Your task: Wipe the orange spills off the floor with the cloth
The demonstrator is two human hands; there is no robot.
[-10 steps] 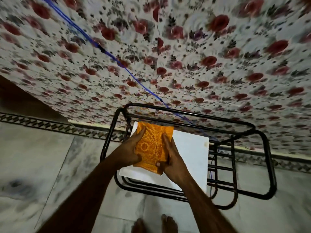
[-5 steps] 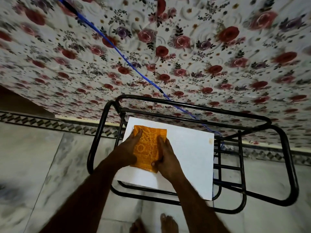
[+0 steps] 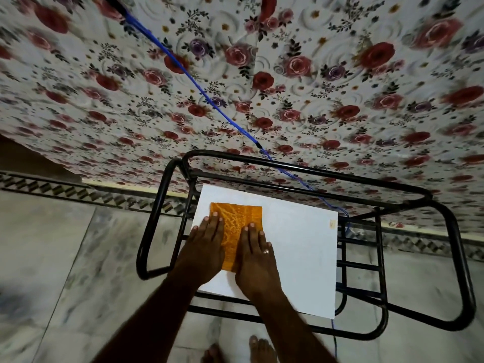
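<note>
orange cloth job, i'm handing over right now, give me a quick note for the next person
Left hand: flat, palm down on the orange cloth.
Right hand: flat on the cloth's right side.
Cloth: folded, lying on the white board on top of the black metal frame.
Done: cloth folded flat.
Left: pick it up and wipe the floor; no orange spills show in this view.
</note>
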